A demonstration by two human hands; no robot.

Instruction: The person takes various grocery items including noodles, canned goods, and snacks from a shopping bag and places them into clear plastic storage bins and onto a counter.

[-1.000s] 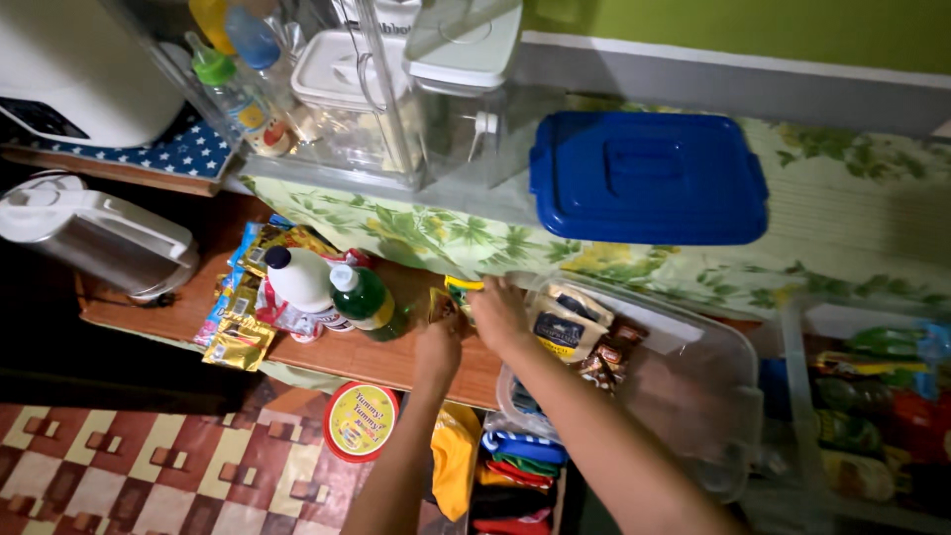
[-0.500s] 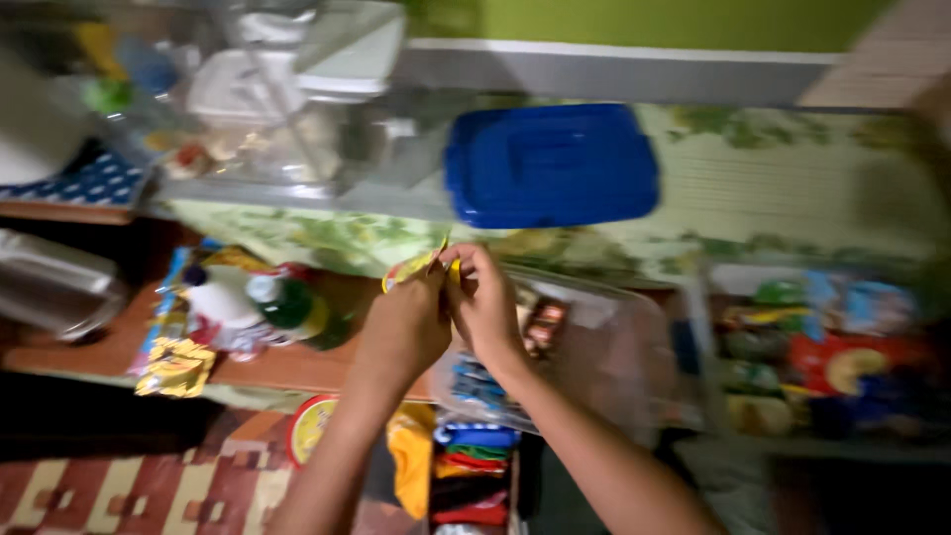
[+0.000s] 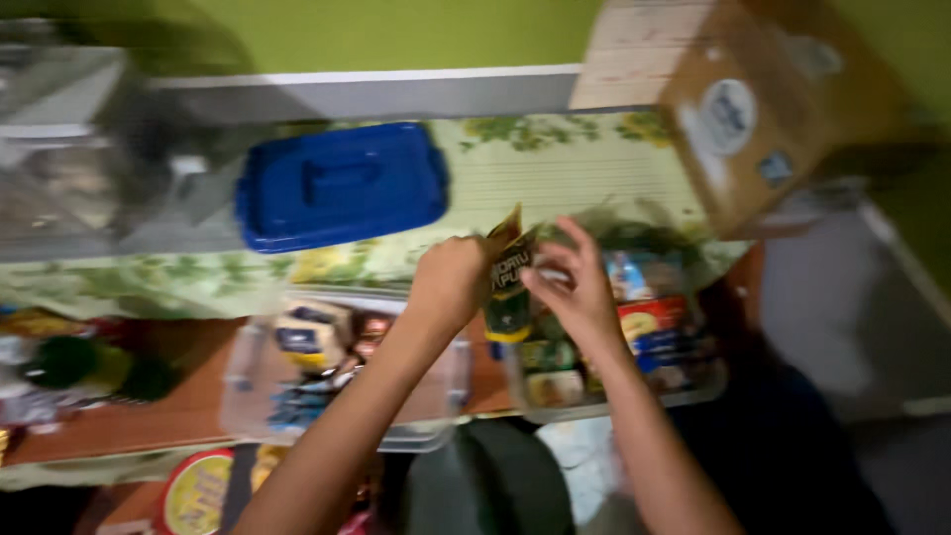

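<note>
Green sachet (image 3: 509, 287), pinched upright between left hand (image 3: 451, 282), right hand (image 3: 577, 287)

Cardboard box (image 3: 763, 99) blocks right; blue lid (image 3: 342, 185) left.

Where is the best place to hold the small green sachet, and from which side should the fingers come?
The green sachet is flat and stands upright, so its thin side edges probably suit a pinch. The left hand grips its left edge and the right hand its right edge. The top edge stays free.
</note>
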